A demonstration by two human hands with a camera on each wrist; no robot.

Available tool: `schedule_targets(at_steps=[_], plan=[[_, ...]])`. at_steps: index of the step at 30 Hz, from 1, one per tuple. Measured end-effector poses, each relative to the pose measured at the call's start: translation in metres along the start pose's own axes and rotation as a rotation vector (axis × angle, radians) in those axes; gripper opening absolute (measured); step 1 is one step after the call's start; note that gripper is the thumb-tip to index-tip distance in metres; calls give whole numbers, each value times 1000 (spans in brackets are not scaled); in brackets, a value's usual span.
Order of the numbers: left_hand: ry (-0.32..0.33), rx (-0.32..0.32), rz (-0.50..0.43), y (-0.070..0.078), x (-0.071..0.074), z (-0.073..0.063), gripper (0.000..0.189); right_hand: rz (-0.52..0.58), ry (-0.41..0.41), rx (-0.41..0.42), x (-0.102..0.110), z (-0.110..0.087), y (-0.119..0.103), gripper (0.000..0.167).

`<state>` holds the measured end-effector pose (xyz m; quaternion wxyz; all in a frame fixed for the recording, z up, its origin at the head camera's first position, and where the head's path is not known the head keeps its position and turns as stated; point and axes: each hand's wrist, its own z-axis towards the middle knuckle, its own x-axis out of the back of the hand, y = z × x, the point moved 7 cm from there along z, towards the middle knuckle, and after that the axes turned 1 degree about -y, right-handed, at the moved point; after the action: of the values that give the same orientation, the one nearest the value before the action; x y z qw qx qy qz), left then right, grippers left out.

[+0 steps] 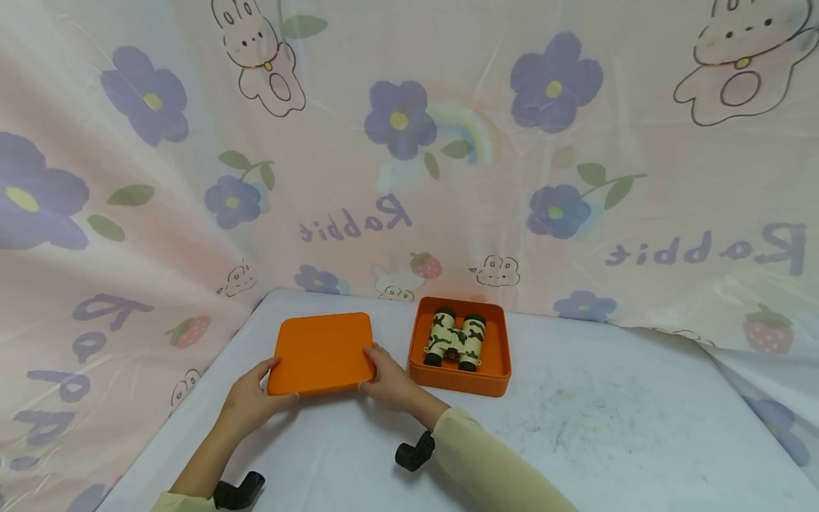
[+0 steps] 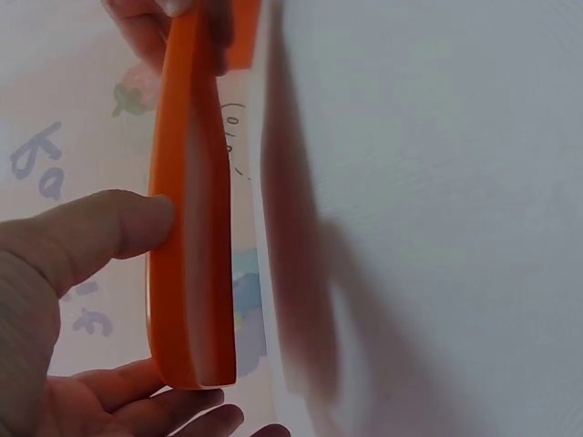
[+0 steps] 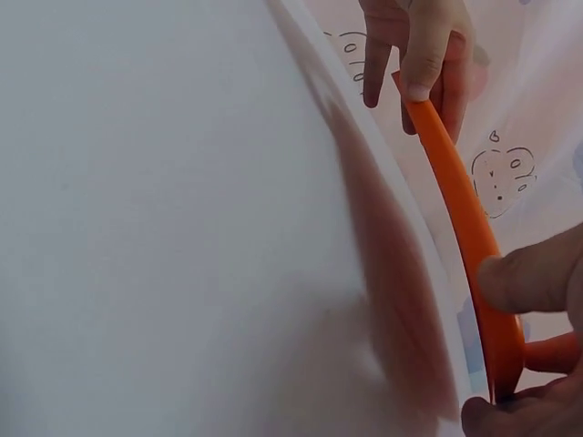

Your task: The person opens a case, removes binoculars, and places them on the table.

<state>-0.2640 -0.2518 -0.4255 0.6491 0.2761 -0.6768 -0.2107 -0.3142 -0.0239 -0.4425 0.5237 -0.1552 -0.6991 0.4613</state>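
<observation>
An orange box lid (image 1: 325,353) is held level between both hands, raised over the white table with its shadow beneath. My left hand (image 1: 248,400) grips its left near corner, thumb on the front edge and fingers around the side, as the left wrist view shows of the lid (image 2: 168,282). At the right near corner, my right hand (image 1: 393,384) pinches the rim between thumb (image 3: 519,280) and fingers. To the right stands the open orange box (image 1: 457,382), with camouflage binoculars (image 1: 440,336) lying inside.
The table (image 1: 576,427) has a white cover with grey smudges on its right side. A pale curtain (image 1: 461,235) with flowers, rabbits and mirrored lettering hangs behind and along the sides. Black camera mounts (image 1: 416,452) sit on both wrists.
</observation>
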Motion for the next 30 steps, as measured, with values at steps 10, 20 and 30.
schedule_targets(at_steps=[10, 20, 30], plan=[[-22, 30, 22, -2, -4, 0, 90, -13, -21, -43, -6, 0, 10, 67], [-34, 31, 63, -1, -8, 1, 87, -15, -19, -67, -10, 2, 15, 66], [-53, 70, 64, -6, -13, 3, 87, -29, -19, -69, -11, 1, 19, 66]])
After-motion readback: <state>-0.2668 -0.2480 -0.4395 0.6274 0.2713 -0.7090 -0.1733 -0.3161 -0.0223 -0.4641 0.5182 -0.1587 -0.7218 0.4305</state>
